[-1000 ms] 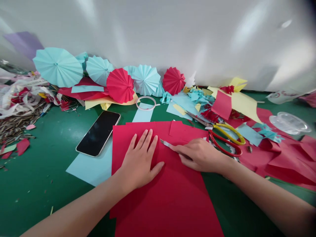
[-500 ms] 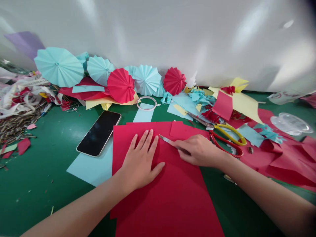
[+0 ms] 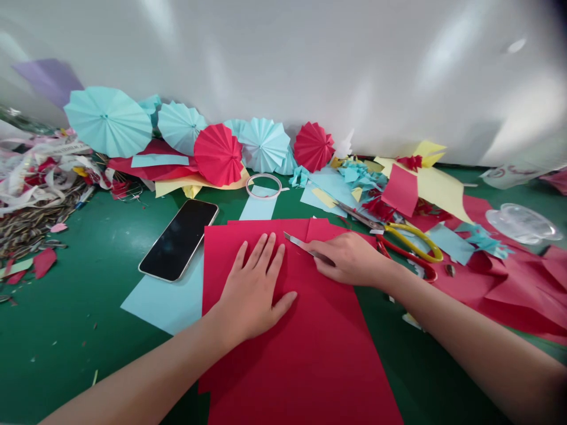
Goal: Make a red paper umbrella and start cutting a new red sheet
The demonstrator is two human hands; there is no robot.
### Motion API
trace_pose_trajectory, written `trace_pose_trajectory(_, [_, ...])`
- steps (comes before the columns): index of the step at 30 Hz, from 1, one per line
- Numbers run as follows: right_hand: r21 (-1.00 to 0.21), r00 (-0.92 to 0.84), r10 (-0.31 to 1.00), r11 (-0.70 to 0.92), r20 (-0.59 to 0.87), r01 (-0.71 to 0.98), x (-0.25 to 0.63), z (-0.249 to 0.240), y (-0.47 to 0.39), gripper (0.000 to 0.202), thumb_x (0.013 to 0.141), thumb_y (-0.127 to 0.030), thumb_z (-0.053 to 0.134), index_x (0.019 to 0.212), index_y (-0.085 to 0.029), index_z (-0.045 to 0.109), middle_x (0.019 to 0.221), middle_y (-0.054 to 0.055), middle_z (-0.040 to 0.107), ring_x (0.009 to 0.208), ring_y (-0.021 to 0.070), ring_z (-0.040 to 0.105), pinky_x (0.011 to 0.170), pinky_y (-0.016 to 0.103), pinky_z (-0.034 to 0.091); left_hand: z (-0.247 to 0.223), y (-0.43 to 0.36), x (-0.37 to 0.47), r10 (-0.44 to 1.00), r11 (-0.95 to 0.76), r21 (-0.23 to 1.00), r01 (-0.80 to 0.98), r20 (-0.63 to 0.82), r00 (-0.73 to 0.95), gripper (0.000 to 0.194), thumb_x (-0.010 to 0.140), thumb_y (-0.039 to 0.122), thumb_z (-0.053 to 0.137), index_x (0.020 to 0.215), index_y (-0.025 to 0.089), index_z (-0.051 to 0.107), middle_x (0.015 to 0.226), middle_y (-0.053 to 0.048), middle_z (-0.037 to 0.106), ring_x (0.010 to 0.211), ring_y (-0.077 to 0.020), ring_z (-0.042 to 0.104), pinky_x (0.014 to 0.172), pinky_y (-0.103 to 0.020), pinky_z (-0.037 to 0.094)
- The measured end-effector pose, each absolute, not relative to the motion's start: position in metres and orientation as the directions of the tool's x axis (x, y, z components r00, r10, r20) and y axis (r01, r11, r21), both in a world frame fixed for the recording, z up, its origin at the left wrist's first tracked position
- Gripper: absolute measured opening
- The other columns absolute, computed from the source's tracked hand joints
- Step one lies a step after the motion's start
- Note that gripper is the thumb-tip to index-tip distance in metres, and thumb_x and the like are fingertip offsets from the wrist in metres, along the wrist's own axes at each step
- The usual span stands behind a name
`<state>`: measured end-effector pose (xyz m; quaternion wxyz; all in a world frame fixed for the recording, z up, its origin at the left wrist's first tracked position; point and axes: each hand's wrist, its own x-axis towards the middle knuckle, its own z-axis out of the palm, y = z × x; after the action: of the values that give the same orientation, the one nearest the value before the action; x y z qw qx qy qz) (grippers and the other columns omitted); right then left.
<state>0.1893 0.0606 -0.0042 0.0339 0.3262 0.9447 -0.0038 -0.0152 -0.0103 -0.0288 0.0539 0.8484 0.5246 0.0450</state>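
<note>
Sheets of red paper (image 3: 301,354) lie in front of me on the green table, overlapping one another. My left hand (image 3: 254,289) rests flat on the red paper with its fingers spread. Gripped in my right hand (image 3: 348,258) is a utility knife (image 3: 297,241), its blade pointing left, close to the left fingertips and over the upper part of the paper. Most of the knife's handle is hidden by the fingers. Whether the blade tip touches the paper I cannot tell.
A phone (image 3: 179,239) lies left on light blue paper (image 3: 166,304). Behind are a tape roll (image 3: 263,185) and folded paper rosettes (image 3: 218,154). Scissors (image 3: 411,242) with red and yellow handles lie right, among paper scraps (image 3: 509,283). Seed husks (image 3: 39,218) and ribbons are heaped at left.
My right hand has shifted slightly away from me and to the left, with the knife in it. The left hand stays in place on the paper.
</note>
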Motion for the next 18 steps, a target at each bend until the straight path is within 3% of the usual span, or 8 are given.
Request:
trace_pose_trajectory(6, [0.038,-0.767,0.641,0.768,-0.032,0.639,0.186,-0.007,0.069,0.034,0.082,-0.024,0.036,0.109,-0.019,0.056,0.075,0.004,0.067,0.061,0.0147,0.058,0.052,0.024,0.029,-0.030,-0.011,-0.015,0.894,-0.447,0.129,0.885,0.026,0.448,0.068,0.084,0.052,0.027,0.137,0.011,0.020,0.145,-0.014,0.016,0.133,-0.0272,0.008,0.105,-0.050,0.016])
trace_pose_trajectory(18, [0.020,-0.710,0.704,0.710,-0.015,0.703,0.178,-0.007,0.085,0.034,0.081,-0.025,0.037,0.110,-0.018,0.056,0.069,0.004,0.066,0.059,0.0162,0.058,0.051,0.024,0.030,-0.027,-0.011,-0.015,0.895,-0.444,0.157,0.882,0.025,0.446,0.068,0.084,0.053,0.028,0.137,0.012,0.021,0.144,-0.014,0.017,0.133,-0.0279,0.011,0.104,-0.050,0.017])
